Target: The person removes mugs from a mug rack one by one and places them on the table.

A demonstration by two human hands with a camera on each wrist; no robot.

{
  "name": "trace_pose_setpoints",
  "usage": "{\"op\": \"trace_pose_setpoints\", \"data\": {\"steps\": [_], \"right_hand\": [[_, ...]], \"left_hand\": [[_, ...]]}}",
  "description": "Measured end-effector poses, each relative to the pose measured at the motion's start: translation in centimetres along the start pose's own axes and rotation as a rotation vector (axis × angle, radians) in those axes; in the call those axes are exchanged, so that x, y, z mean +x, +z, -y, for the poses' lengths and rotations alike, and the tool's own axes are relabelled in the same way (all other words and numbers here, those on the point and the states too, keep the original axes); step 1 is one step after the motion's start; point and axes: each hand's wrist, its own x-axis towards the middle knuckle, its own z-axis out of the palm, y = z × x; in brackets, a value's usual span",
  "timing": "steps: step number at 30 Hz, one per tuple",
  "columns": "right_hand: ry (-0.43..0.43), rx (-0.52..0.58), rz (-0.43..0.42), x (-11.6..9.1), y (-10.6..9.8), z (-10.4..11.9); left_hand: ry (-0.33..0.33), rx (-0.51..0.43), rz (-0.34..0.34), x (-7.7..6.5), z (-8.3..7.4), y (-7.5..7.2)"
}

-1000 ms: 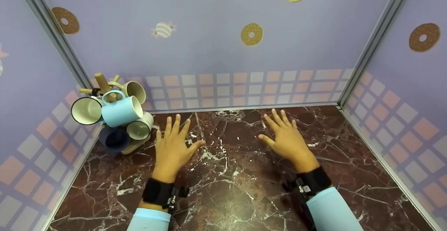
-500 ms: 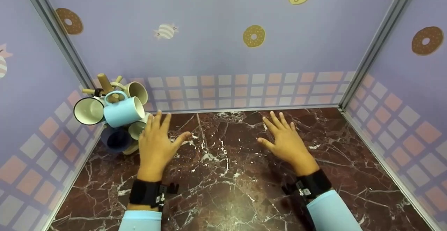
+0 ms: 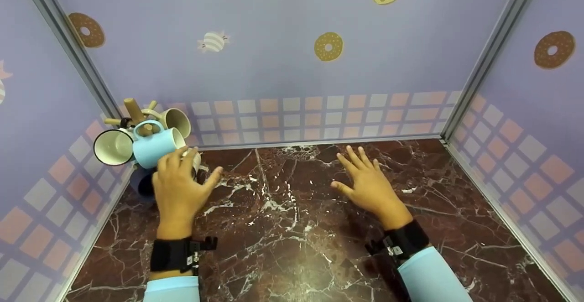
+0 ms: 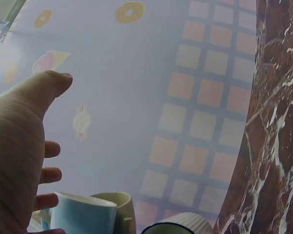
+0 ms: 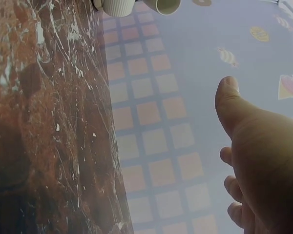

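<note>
Head view: at middle left of the frame, a wooden mug rack carries several mugs close together. The light-blue mug hangs at the front of the rack, tilted, handle uppermost and mouth towards the right. To its left is a white mug with a black rim, mouth towards the viewer; behind it, to the upper right, a beige mug; below it, a dark-blue mug, partly covered.

The left hand, at lower left of centre, overlaps the mugs; its fingers are loosely bent, the thumb set apart, and no mug is gripped. Whether the fingertips touch the light-blue mug cannot be told. In the left wrist view, the light-blue mug stands at bottom left, beside the fingers, with a ribbed white mug at the bottom edge, further right.

The right hand, right of centre, is palm down over the desk, fingers extended and spread, holding nothing. The desk is dark red with white veining; the lilac back wall bears printed doughnuts and a band of checks.
</note>
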Motion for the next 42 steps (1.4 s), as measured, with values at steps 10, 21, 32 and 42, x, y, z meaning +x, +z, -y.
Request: {"op": "trace_pose_setpoints", "data": {"steps": [10,21,32,42], "right_hand": [[-0.027,0.037,-0.002,0.1,0.2,1.1],[-0.132,0.043,-0.009,-0.4,0.3,3.2],[-0.260,-0.004,0.027,-0.6,1.4,5.2],[-0.247,0.013,0.039,-0.8,1.9,5.1]], "left_hand": [[-0.202,-0.009,-0.064,0.6,3.2,-1.5],[-0.345,-0.010,-0.188,2.0,5.1,0.4],[-0.290,0.029,-0.219,3.6,6.4,0.4],[-0.217,-0.078,-0.284,4.1,6.4,1.0]]}}
